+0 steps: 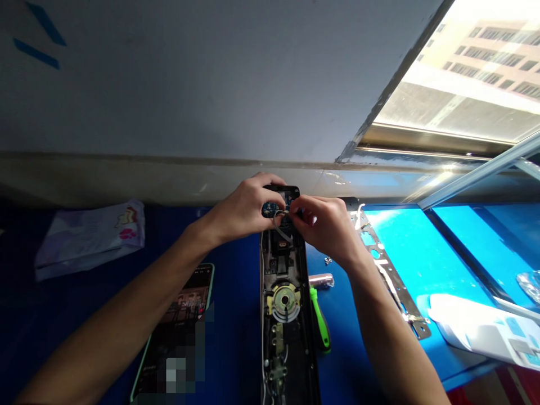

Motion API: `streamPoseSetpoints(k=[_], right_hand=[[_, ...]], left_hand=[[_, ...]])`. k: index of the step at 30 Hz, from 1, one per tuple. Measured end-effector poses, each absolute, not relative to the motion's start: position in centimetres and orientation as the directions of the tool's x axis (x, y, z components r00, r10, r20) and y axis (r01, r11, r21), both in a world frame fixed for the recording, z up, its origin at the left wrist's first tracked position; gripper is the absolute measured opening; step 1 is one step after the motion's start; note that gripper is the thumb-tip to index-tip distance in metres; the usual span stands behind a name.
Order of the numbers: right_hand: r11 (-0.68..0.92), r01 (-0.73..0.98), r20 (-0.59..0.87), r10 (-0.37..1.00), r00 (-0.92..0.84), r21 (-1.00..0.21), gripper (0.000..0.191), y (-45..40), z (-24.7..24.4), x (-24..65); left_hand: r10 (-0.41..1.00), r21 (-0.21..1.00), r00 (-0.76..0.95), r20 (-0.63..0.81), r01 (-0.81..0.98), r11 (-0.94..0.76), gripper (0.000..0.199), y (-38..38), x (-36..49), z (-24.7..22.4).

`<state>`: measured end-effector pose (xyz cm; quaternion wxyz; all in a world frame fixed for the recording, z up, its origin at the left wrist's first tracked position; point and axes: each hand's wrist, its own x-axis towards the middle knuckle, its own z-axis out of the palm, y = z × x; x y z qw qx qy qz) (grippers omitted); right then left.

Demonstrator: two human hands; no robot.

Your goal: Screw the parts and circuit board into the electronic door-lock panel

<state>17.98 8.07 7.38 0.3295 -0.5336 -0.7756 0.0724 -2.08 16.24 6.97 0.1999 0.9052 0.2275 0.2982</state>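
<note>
A long black door-lock housing [311,337] lies open in front of me, inner side up. A blue circuit board [269,210] sits at its far end, and a round metal hub [285,300] is near its middle. My left hand [248,205] is closed over the far end, its fingers on the housing and at the board. A grey cable [278,225] loops between my hands. My right hand [324,222] is closed in a pinch at the cable's end over the board; its fingertips partly hide the connector.
Right of the housing lie a green screwdriver [320,320], a wrapped cylinder [321,280], small screws [328,261] and a black mounting plate [394,281] with wires. A phone [185,315] and a plastic packet [90,239] are left. A white object [485,329] lies far right; wall and window behind.
</note>
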Motion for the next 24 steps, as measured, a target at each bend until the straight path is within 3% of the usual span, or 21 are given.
streamPoseSetpoints(k=[11,15,20,24], right_hand=[[0.412,0.753,0.392,0.893,-0.222,-0.513,0.013,8.1,8.5,18.4],[0.432,0.701,0.318,0.900,-0.297,-0.568,0.010,6.9,10.3,18.5],[0.312,0.488,0.192,0.940,-0.281,-0.815,0.013,6.5,10.5,18.0],[0.236,0.356,0.133,0.948,-0.291,-0.904,0.016,7.1,9.8,18.0]], left_hand=[[0.553,0.511,0.716,0.427,0.314,-0.800,0.017,16.2,-2.0,7.4],[0.613,0.523,0.687,0.390,0.383,-0.762,0.020,15.7,-2.2,8.3],[0.659,0.522,0.624,0.421,0.427,-0.738,0.021,14.9,-2.0,8.9],[0.688,0.517,0.592,0.420,0.467,-0.717,0.027,14.1,-2.4,9.1]])
